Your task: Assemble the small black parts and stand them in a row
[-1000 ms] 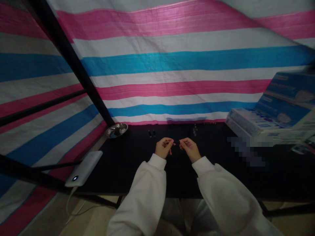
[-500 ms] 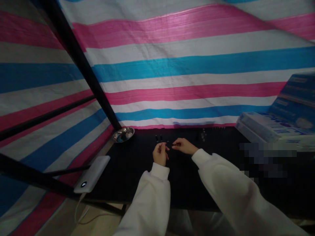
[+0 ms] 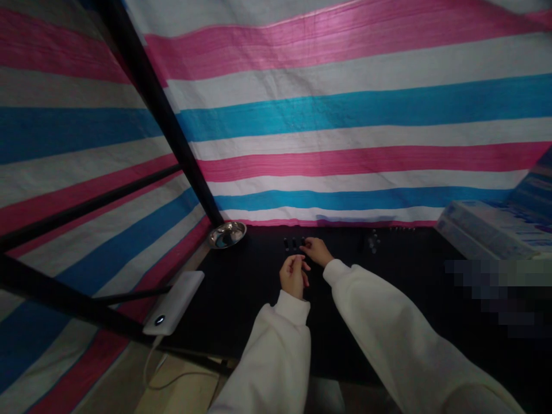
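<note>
Apparently two small dark pieces [image 3: 290, 244] stand set out in a row on the tabletop [image 3: 241, 287], at the frame's lower middle, with a third dark piece [image 3: 303, 241] beside them at the right hand [image 3: 318, 252]. Its fingers are nearly together there; whether they grip it, I cannot tell. The left hand [image 3: 293, 275] is curled, contents hidden. Right of centre, loose clear pieces [image 3: 373, 241] lie untouched.
</note>
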`<state>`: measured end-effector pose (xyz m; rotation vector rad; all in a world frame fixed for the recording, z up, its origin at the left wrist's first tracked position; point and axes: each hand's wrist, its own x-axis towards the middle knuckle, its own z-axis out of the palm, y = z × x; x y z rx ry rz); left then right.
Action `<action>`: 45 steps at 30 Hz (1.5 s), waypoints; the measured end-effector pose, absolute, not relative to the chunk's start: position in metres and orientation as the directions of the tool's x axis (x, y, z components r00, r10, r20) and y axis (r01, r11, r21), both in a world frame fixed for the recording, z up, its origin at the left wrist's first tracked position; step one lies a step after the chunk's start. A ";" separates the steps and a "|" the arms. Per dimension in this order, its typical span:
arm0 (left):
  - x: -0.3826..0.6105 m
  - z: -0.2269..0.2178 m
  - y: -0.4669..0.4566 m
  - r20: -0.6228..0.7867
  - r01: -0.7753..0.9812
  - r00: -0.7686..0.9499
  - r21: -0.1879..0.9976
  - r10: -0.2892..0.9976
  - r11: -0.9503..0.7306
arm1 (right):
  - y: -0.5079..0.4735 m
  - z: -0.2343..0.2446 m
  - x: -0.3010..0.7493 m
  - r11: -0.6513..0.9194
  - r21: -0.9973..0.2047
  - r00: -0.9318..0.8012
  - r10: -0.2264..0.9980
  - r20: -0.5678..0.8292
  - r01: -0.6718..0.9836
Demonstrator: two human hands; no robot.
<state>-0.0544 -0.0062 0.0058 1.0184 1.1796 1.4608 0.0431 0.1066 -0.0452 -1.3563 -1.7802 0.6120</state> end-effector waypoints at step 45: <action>0.083 -0.005 0.048 0.116 0.843 0.469 0.239 0.876 -0.483 | 0.027 -0.038 0.192 -0.387 -0.460 0.520 0.829 0.206 0.799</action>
